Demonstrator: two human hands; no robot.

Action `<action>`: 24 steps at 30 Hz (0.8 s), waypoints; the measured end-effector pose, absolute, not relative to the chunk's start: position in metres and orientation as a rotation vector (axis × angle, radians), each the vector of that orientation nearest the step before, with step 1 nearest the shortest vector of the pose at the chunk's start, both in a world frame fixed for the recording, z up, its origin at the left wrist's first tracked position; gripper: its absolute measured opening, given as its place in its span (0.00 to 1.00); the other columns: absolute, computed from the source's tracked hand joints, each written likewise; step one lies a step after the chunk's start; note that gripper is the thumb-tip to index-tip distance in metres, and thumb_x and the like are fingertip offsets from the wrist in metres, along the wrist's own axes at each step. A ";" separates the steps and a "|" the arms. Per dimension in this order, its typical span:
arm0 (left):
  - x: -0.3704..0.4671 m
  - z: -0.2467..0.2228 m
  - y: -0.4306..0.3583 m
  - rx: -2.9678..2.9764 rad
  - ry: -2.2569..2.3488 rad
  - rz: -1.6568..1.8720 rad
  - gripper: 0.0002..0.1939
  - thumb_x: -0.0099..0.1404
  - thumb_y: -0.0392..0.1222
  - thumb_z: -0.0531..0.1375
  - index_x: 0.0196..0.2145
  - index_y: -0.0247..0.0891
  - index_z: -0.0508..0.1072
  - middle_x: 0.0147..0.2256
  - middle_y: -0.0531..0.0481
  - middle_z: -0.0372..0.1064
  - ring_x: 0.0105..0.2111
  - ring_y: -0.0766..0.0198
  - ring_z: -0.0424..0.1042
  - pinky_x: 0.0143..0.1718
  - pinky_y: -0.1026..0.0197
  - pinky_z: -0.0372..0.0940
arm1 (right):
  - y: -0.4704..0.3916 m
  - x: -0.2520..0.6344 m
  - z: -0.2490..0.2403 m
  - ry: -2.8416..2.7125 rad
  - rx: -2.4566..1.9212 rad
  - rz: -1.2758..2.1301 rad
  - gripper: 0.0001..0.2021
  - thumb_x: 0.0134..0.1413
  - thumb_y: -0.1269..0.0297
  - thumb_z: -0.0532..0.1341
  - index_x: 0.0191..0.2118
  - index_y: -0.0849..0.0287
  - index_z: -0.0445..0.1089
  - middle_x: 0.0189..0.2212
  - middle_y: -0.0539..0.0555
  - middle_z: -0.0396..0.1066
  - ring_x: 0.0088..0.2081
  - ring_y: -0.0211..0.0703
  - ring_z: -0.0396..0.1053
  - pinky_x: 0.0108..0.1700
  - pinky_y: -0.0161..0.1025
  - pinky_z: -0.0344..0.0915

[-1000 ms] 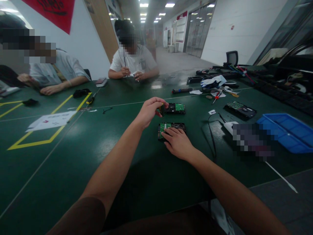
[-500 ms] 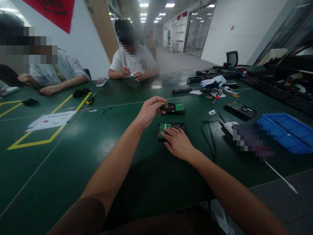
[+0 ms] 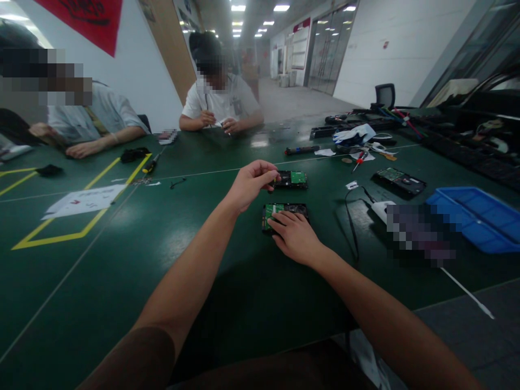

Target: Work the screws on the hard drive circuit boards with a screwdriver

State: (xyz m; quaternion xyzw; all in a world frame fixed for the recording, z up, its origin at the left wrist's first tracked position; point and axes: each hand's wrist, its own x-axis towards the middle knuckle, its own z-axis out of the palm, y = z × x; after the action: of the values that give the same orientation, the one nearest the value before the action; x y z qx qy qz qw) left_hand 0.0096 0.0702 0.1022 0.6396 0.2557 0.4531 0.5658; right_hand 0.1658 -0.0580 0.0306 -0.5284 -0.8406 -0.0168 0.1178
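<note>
Just above the near hard drive, my left hand (image 3: 252,183) is closed in a pinch on a small screwdriver (image 3: 275,180). Its yellow-and-black handle is mostly behind the fingers, and the tip cannot be made out. The hard drive (image 3: 274,209) lies on the table with its green circuit board up. My right hand (image 3: 297,238) rests over its right and front part, fingers spread and lying flat on it. Beyond both hands lies a second hard drive (image 3: 298,177), also board side up and partly covered from view by my left fingertips.
A third hard drive (image 3: 398,182) and a blue tray (image 3: 479,216) are to the right, near a white power strip (image 3: 379,208) with a black cable. Gloves (image 3: 355,134) and a red screwdriver (image 3: 359,159) lie farther back. Two people (image 3: 223,103) sit across the green table (image 3: 195,314).
The fingers of my left hand have turned slightly around the screwdriver handle, so less of it shows. My right hand and the hard drives stay in place.
</note>
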 end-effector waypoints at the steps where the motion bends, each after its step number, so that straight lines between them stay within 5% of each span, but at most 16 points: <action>1: 0.010 0.103 0.070 1.491 0.600 1.064 0.06 0.66 0.39 0.66 0.40 0.37 0.74 0.36 0.46 0.78 0.38 0.64 0.76 0.34 0.64 0.70 | -0.058 0.166 0.031 -2.460 -1.543 -0.048 0.22 0.70 0.63 0.58 0.67 0.57 0.68 0.66 0.62 0.67 0.66 0.59 0.62 0.64 0.56 0.57; 8: 0.010 0.104 0.069 1.423 0.627 1.080 0.05 0.66 0.37 0.64 0.38 0.37 0.70 0.37 0.45 0.79 0.40 0.61 0.78 0.32 0.63 0.70 | -0.058 0.166 0.030 -2.461 -1.543 -0.046 0.22 0.71 0.63 0.58 0.66 0.57 0.68 0.66 0.62 0.67 0.66 0.59 0.62 0.64 0.56 0.57; 24: 0.007 0.107 0.071 1.494 0.710 1.097 0.07 0.65 0.36 0.61 0.36 0.37 0.81 0.39 0.46 0.76 0.37 0.63 0.73 0.30 0.65 0.68 | -0.058 0.168 0.031 -2.462 -1.531 -0.037 0.23 0.70 0.64 0.57 0.67 0.57 0.68 0.66 0.62 0.67 0.66 0.59 0.62 0.63 0.56 0.57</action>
State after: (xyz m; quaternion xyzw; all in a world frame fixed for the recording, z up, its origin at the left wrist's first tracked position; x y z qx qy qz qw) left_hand 0.0075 0.0713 0.1068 0.6304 0.2996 0.4627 0.5466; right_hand 0.1677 -0.0579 0.0306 -0.5241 -0.8430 -0.0128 0.1205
